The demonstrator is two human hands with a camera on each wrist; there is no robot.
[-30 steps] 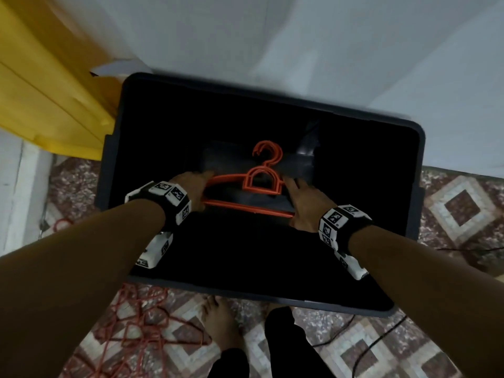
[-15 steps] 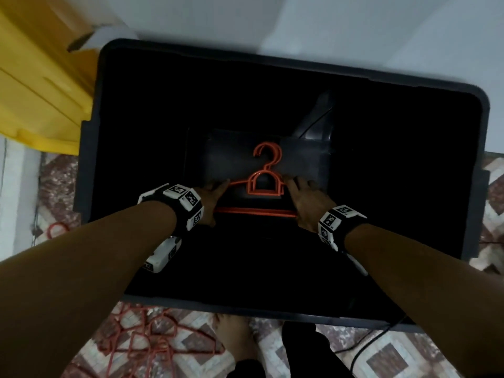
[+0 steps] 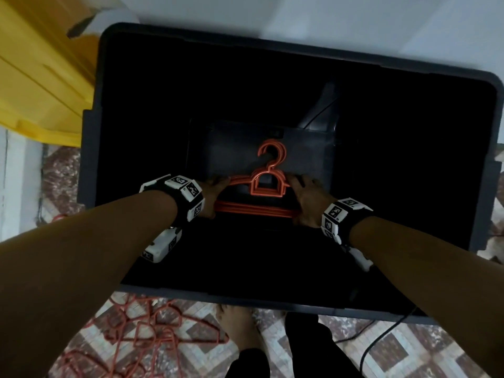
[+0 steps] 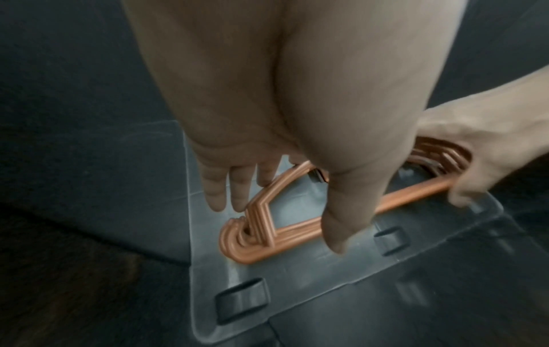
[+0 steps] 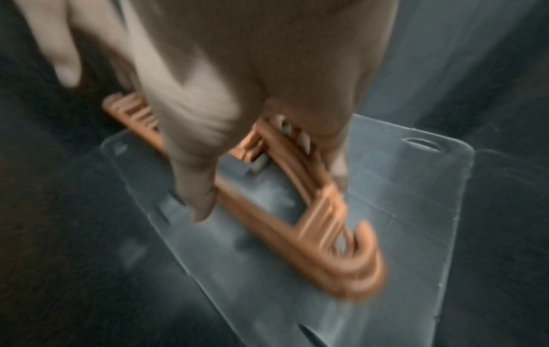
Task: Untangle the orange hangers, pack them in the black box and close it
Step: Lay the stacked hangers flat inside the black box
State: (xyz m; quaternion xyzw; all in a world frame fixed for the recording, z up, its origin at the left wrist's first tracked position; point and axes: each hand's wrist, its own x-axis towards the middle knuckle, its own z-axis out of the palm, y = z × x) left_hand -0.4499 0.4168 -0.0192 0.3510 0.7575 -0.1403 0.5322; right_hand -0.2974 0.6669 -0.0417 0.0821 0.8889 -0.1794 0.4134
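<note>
Both hands down inside the open black box (image 3: 90, 148). Stack of orange hangers (image 3: 266, 188) lies flat mid-floor of the box, hooks toward the far wall. Left hand (image 3: 215, 196) at the stack's left end, fingers (image 4: 237, 187) straight, tips touching the shoulder, thumb down by the bottom bar, no grip. Right hand (image 3: 308, 201) at the right end, view blurred, cannot tell if it grips. Tangled hangers (image 3: 152, 328) on the floor by the box's near edge
</note>
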